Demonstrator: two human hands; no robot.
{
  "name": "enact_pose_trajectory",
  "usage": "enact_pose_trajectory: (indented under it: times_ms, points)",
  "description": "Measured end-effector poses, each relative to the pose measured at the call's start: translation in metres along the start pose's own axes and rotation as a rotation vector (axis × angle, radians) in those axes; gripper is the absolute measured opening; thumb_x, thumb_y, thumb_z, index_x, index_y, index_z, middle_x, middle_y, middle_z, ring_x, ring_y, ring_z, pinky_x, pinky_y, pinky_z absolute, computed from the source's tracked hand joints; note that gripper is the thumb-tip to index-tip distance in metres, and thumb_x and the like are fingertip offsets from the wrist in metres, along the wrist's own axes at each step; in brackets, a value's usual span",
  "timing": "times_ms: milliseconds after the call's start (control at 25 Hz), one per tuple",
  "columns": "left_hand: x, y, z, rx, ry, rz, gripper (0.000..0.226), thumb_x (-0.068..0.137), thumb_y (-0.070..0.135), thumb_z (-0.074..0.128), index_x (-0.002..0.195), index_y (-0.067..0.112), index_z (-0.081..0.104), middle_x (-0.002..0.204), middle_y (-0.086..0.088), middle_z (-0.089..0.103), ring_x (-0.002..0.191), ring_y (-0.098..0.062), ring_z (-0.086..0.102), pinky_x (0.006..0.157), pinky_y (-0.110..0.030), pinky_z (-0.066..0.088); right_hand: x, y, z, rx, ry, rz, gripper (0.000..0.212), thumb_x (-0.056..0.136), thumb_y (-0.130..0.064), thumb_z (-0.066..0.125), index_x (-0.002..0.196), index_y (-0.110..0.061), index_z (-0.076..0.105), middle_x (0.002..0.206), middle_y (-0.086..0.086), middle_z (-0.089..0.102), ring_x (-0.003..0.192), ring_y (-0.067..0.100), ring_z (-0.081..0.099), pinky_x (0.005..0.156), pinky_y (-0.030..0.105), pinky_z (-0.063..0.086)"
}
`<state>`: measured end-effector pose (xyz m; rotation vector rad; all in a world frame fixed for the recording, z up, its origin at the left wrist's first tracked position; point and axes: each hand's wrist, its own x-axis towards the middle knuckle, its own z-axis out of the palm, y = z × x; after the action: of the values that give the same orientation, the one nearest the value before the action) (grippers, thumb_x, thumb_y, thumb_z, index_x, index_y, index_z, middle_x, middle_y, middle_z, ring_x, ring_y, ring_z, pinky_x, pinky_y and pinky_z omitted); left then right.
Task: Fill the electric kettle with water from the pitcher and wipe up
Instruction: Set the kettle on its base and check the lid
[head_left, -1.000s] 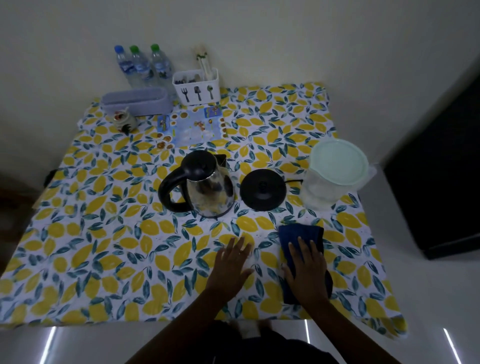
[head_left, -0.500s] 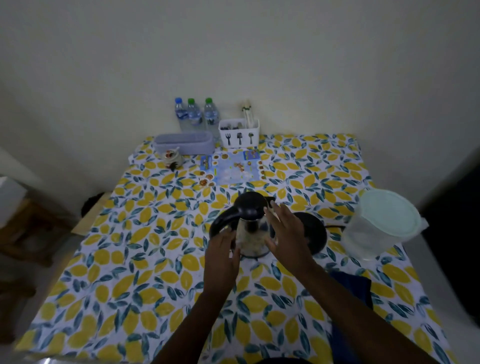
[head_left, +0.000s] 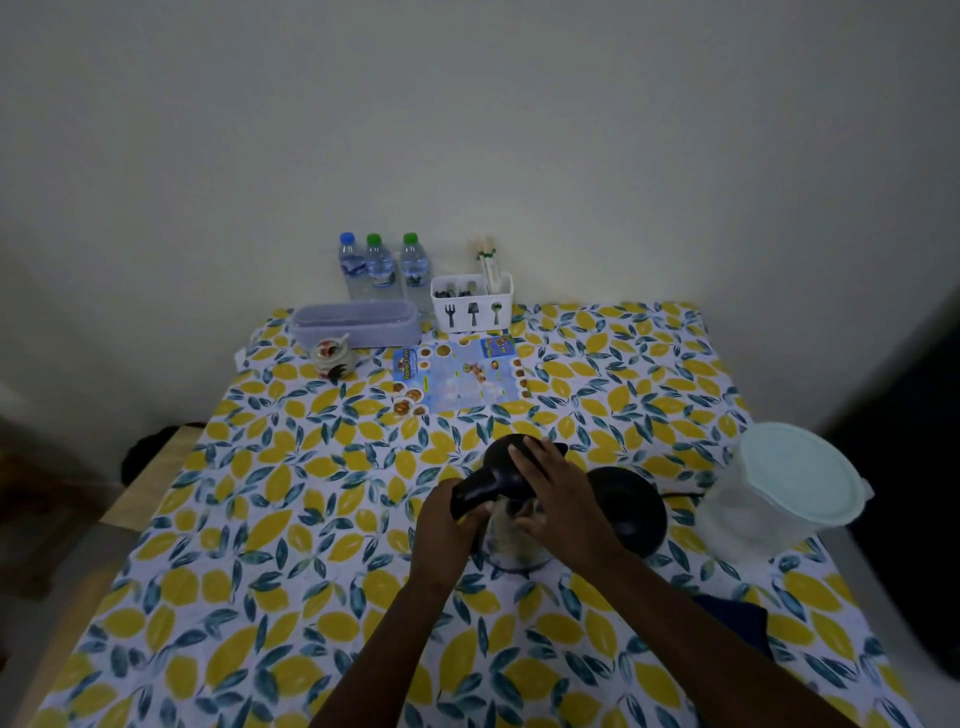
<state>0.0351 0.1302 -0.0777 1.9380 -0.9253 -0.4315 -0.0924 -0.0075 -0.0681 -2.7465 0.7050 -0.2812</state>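
The electric kettle (head_left: 506, 545), steel-bodied with a black lid and handle, stands mid-table on the lemon-print cloth. My left hand (head_left: 447, 530) is wrapped around its black handle. My right hand (head_left: 561, 493) lies over the lid, fingers on top and thumb against the body. The kettle's round black base (head_left: 636, 506) sits just to its right. Further right stands the clear pitcher (head_left: 779, 499) with a pale green lid on. A dark blue cloth (head_left: 737, 623) lies near the front right, partly hidden by my right forearm.
At the back stand three water bottles (head_left: 382, 267), a white cutlery holder (head_left: 471, 304), a lavender box (head_left: 356, 325), a small jar (head_left: 332, 356) and a blue leaflet (head_left: 460, 379). A wooden surface (head_left: 150, 478) adjoins the table's left edge.
Both hands left the table front and the blue cloth and moved onto the kettle: the left now grips the handle, the right rests on the lid. The camera tilted up.
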Motion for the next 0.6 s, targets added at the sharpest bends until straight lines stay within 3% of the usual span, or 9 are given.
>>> enact_pose_trajectory:
  times_ms: [80, 200, 400, 480, 520, 600]
  points:
    - [0.004, 0.003, 0.004, -0.079, 0.015, -0.040, 0.016, 0.090, 0.028, 0.067, 0.093, 0.014, 0.058, 0.084, -0.007, 0.060, 0.074, -0.019, 0.058, 0.066, -0.036, 0.042, 0.000, 0.002, 0.000, 0.068, 0.004, 0.012, 0.090, 0.081, -0.039, 0.071, 0.150, -0.028, 0.014, 0.160, 0.000, 0.014, 0.148, 0.021, 0.003, 0.114, 0.052, 0.025]
    - [0.010, 0.018, 0.012, -0.082, 0.038, -0.027, 0.025, 0.088, 0.028, 0.068, 0.088, 0.005, 0.059, 0.078, -0.017, 0.059, 0.069, -0.030, 0.056, 0.065, -0.047, 0.046, -0.002, 0.012, -0.009, 0.170, 0.040, 0.061, 0.094, 0.077, -0.038, 0.075, 0.149, -0.031, 0.016, 0.159, 0.001, 0.020, 0.148, 0.022, 0.009, 0.112, 0.053, 0.031]
    - [0.038, 0.063, 0.023, -0.144, -0.062, 0.082, 0.014, 0.088, 0.023, 0.070, 0.082, 0.017, 0.059, 0.075, -0.016, 0.057, 0.068, -0.024, 0.055, 0.062, -0.034, 0.044, -0.009, 0.038, -0.045, 0.147, 0.235, 0.131, 0.096, 0.069, -0.035, 0.082, 0.147, -0.030, 0.025, 0.154, 0.005, 0.033, 0.144, 0.028, 0.023, 0.108, 0.055, 0.033]
    - [0.049, 0.076, 0.033, -0.191, -0.134, 0.075, 0.018, 0.088, 0.025, 0.070, 0.086, 0.034, 0.055, 0.083, -0.003, 0.060, 0.073, -0.006, 0.058, 0.064, -0.018, 0.045, -0.013, 0.049, -0.058, 0.134, 0.286, 0.166, 0.095, 0.067, -0.031, 0.083, 0.146, -0.029, 0.030, 0.153, 0.006, 0.035, 0.143, 0.031, 0.024, 0.107, 0.058, 0.033]
    - [0.055, 0.079, 0.040, -0.203, -0.182, 0.066, 0.017, 0.088, 0.027, 0.070, 0.091, 0.035, 0.055, 0.088, 0.003, 0.061, 0.076, 0.000, 0.058, 0.066, -0.015, 0.045, -0.016, 0.055, -0.062, 0.128, 0.299, 0.190, 0.094, 0.067, -0.030, 0.083, 0.146, -0.028, 0.032, 0.153, 0.006, 0.035, 0.143, 0.033, 0.025, 0.107, 0.058, 0.034]
    - [0.066, 0.084, 0.058, -0.186, -0.261, 0.034, 0.019, 0.087, 0.032, 0.070, 0.101, 0.027, 0.057, 0.097, 0.002, 0.062, 0.086, -0.005, 0.060, 0.070, -0.017, 0.046, -0.022, 0.066, -0.068, 0.131, 0.316, 0.246, 0.090, 0.069, -0.026, 0.082, 0.145, -0.025, 0.034, 0.154, 0.007, 0.034, 0.144, 0.034, 0.023, 0.109, 0.059, 0.033]
